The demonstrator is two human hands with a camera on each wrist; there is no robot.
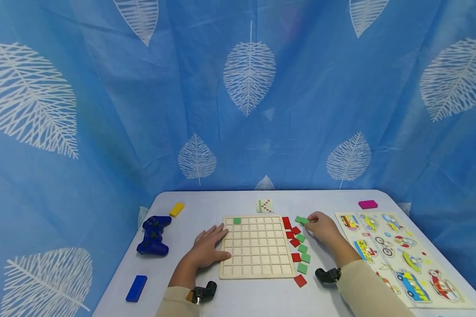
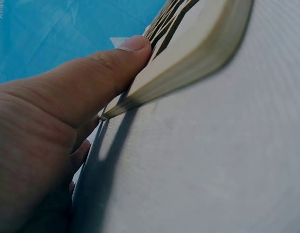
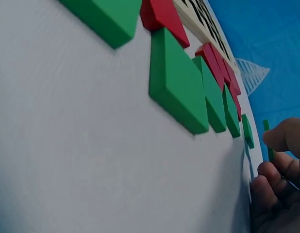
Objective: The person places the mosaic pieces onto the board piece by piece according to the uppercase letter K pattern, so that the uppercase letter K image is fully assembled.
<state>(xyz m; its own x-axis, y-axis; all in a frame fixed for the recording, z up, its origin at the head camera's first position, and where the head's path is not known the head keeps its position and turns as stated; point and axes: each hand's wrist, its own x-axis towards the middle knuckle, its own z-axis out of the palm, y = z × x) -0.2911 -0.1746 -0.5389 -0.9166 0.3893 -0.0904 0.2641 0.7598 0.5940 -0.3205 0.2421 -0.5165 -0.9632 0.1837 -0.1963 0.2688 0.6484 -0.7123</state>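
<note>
A square wooden grid board (image 1: 256,251) lies on the table in front of me, with one green tile (image 1: 237,220) in its top row near the left corner. My left hand (image 1: 207,248) rests along the board's left side, fingers spread and thumb on the frame. In the left wrist view the thumb (image 2: 133,44) presses on the board's edge. Past the board's upper right corner, my right hand (image 1: 323,226) pinches a small green tile (image 3: 266,125) between thumb and fingertips. Loose red tiles (image 1: 300,280) and green tiles (image 1: 302,268) lie scattered down the board's right side.
A small pattern card (image 1: 266,205) lies behind the board. To the left are a blue game controller (image 1: 154,235), a yellow block (image 1: 176,209) and a blue block (image 1: 136,288). At right lie a vehicle picture puzzle (image 1: 404,259) and a magenta block (image 1: 367,204).
</note>
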